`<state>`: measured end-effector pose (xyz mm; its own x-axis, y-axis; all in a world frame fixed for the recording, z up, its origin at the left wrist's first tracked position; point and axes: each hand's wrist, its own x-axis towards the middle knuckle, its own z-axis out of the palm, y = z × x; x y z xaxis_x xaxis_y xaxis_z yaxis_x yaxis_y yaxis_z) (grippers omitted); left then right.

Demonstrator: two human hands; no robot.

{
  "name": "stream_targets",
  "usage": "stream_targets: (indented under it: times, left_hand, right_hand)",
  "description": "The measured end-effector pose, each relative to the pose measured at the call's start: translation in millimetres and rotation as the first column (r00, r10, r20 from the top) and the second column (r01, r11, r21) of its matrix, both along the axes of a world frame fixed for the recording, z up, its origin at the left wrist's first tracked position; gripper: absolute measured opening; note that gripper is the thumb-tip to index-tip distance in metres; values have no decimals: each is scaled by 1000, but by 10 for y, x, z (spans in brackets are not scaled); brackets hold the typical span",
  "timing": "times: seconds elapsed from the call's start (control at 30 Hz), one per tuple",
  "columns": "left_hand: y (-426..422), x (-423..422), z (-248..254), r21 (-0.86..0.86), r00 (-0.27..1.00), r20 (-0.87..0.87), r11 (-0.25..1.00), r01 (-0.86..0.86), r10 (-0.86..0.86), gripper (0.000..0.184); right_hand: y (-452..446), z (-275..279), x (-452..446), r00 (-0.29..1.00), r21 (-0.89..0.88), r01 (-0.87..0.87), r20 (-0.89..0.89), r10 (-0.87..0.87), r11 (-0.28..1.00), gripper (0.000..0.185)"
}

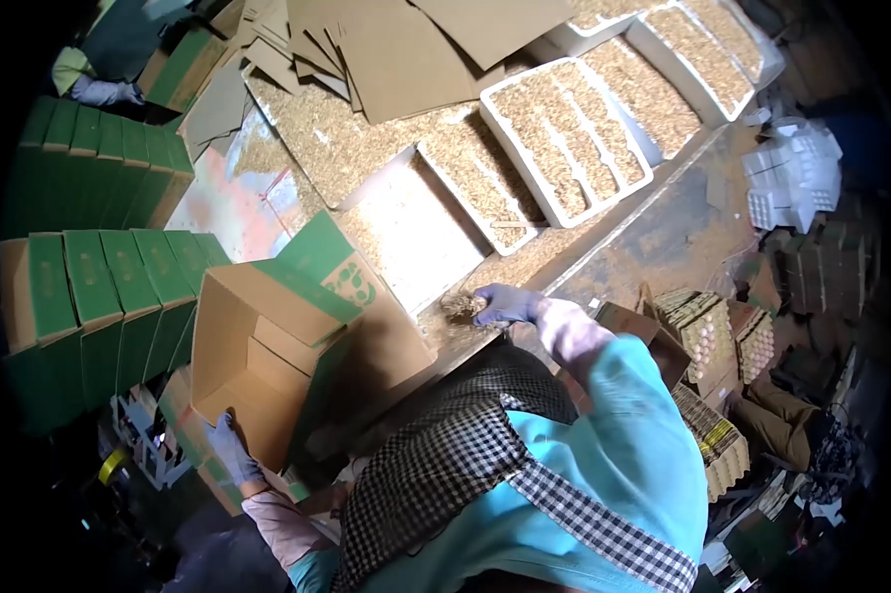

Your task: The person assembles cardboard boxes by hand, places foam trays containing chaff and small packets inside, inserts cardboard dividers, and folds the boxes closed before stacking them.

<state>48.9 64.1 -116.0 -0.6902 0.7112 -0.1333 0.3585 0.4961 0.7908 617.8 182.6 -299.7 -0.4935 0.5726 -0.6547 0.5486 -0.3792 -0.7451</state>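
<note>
Head view showed the left hand (230, 450) gripping the near edge of an open cardboard box (230, 341), which stood tilted at the left end of the counter (648, 237) with a green flap raised. To the right of that box, the right hand (510, 304) had its gloved fingers closed about a clump of brown shavings (458, 308). Beyond the box, to its right, was a white tray (608, 206) of similar shavings, and to its left stood rows of green boxes (129, 282).
</note>
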Motion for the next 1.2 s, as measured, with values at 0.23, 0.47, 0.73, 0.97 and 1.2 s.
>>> stream_targets:
  times: [0.23, 0.47, 0.73, 0.97, 1.2]
  left_hand:
    - [133, 296, 75, 130, 995, 91, 991, 17, -29, 50]
    - [146, 481, 202, 107, 1000, 1, 994, -17, 17, 47]
    - [155, 367, 102, 25, 997, 38, 997, -72, 71, 52]
    - [182, 418, 10, 259, 986, 141, 965, 46, -85, 37]
    - [500, 436, -347, 364, 997, -32, 928, 82, -76, 33]
  right_hand:
    - [487, 2027, 811, 754, 825, 340, 48, -655, 451, 26]
    - [282, 1257, 1038, 607, 945, -248, 322, -727, 212, 43]
    - [739, 238, 1560, 415, 415, 884, -481, -772, 217, 63]
    - [105, 1566, 872, -38, -374, 889, -634, -773, 264, 57]
    - [385, 2907, -289, 506, -91, 695, -642, -576, 713, 56]
